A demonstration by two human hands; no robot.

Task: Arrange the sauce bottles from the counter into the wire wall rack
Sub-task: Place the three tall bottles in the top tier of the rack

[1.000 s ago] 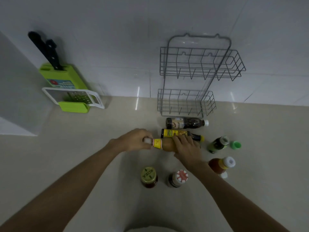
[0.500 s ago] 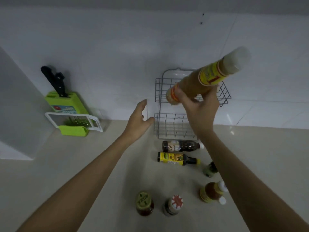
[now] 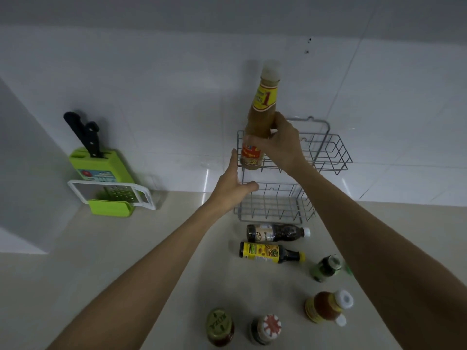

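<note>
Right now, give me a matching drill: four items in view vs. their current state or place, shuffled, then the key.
Items:
1. tall orange sauce bottle
2. yellow-label dark bottle
3. knife
4. left hand

States:
A. lying on its side on the counter
B. open, at the left edge of the wire rack
C. upright, gripped by the right hand at the upper basket
D. standing in the green block

Pairs: 1-C, 2-A, 3-D, 4-B
</note>
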